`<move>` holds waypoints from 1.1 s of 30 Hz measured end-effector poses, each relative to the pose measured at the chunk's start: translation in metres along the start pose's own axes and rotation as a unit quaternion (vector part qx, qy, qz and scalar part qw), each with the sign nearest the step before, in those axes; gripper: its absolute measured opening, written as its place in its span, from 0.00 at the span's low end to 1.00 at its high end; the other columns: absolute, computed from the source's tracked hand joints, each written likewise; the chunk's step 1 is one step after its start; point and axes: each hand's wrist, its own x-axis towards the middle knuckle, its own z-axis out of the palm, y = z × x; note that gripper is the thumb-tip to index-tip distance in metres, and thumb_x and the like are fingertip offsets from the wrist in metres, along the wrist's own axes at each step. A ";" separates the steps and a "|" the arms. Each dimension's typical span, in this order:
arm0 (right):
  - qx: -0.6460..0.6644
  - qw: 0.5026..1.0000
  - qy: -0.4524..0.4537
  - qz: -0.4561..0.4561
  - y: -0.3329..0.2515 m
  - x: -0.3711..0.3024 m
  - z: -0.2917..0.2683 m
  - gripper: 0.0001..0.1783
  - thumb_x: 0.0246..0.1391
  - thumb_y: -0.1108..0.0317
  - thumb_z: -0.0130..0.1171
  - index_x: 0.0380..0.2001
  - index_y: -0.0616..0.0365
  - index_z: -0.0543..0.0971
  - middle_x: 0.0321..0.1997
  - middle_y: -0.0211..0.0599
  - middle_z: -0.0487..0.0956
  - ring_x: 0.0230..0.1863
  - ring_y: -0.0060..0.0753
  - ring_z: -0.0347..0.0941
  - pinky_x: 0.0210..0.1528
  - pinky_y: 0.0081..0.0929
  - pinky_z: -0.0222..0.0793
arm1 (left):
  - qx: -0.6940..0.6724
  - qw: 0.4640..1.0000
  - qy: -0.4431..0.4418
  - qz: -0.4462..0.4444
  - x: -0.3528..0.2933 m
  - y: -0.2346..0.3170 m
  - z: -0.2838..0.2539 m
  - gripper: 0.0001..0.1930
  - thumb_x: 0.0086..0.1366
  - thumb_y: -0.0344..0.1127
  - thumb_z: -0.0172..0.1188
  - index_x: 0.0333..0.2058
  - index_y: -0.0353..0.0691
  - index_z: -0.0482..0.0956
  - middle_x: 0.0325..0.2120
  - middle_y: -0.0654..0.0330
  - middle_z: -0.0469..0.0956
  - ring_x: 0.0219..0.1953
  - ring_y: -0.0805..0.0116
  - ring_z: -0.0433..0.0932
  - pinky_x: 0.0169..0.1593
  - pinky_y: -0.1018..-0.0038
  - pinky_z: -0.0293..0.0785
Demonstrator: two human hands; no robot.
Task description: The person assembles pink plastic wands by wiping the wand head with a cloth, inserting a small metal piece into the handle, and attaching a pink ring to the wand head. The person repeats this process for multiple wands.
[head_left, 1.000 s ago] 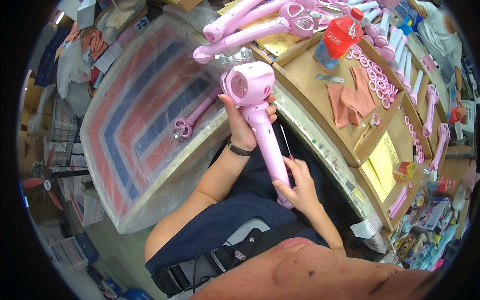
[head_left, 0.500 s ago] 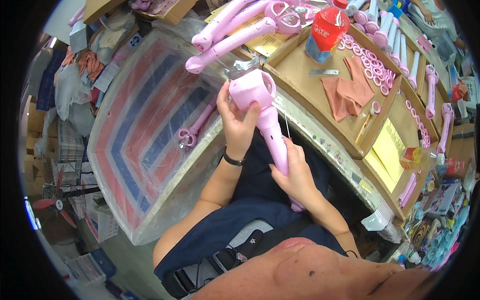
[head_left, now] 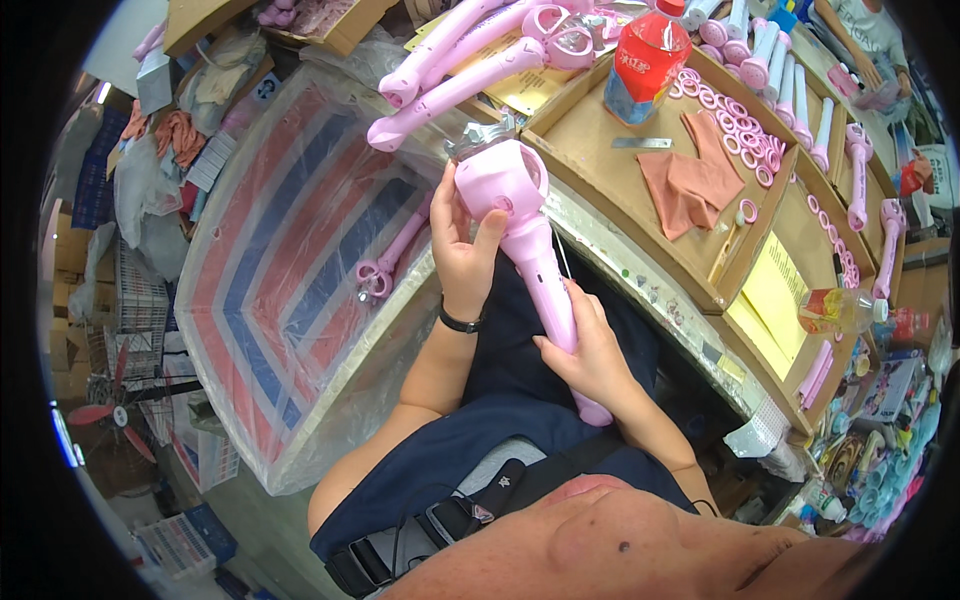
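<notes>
A pink toy wand [head_left: 543, 285] slants across my lap, its bulky head with a ring-shaped opening at the upper left. On top of that head sits a silver crown-like piece [head_left: 482, 136]. My left hand [head_left: 466, 255] cups the head from the left, its thumb lying near a small round mark. My right hand [head_left: 592, 355] is closed round the lower handle, and the handle's rounded end shows below it. Beside the handle a thin metal rod [head_left: 563, 257] sticks up from my right fingers; its other end is hidden.
Several pink wands [head_left: 455, 95] lie at the table's back, another [head_left: 377, 278] on the striped sheet [head_left: 250, 250] at left. To the right a cardboard tray [head_left: 600, 165] holds pink rings [head_left: 738, 130], a salmon cloth [head_left: 690, 180] and a red-labelled bottle [head_left: 645, 65]. A person [head_left: 865, 60] sits far right.
The wand and both hands have shifted slightly left. My left thumb has slid down off the round mark on the wand's head.
</notes>
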 end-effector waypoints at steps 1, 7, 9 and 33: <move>0.018 1.000 -0.003 0.009 0.001 0.000 0.000 0.41 0.42 0.69 0.64 0.59 0.64 0.57 0.50 0.55 0.66 0.49 0.54 0.68 0.50 0.35 0.66 | -0.012 1.000 0.013 0.016 0.000 -0.003 0.001 0.35 0.62 0.39 0.59 0.61 0.32 0.52 0.55 0.52 0.64 0.54 0.65 0.67 0.57 0.68 0.63; 0.127 0.991 -0.032 -0.017 0.011 -0.002 -0.002 0.41 0.42 0.68 0.65 0.59 0.65 0.59 0.48 0.46 0.67 0.48 0.40 0.68 0.51 0.30 0.64 | -0.299 0.942 -0.041 -0.147 -0.012 -0.013 0.004 0.47 0.53 0.69 0.51 0.62 0.38 0.54 0.54 0.49 0.66 0.54 0.57 0.69 0.57 0.61 0.65; 0.299 0.948 -0.103 0.036 0.016 -0.002 -0.001 0.39 0.46 0.69 0.64 0.60 0.64 0.59 0.47 0.40 0.67 0.47 0.32 0.66 0.52 0.28 0.63 | -0.407 0.861 -0.162 -0.260 -0.015 -0.012 0.004 0.56 0.44 0.80 0.43 0.60 0.38 0.55 0.50 0.49 0.70 0.47 0.55 0.75 0.52 0.61 0.70; 0.077 0.994 0.039 0.067 0.034 0.001 0.038 0.34 0.42 0.64 0.68 0.51 0.62 0.65 0.41 0.48 0.75 0.42 0.37 0.75 0.45 0.30 0.69 | -0.365 0.902 -0.147 -0.177 -0.006 -0.011 0.014 0.44 0.47 0.63 0.64 0.54 0.37 0.63 0.46 0.59 0.72 0.44 0.66 0.75 0.46 0.69 0.74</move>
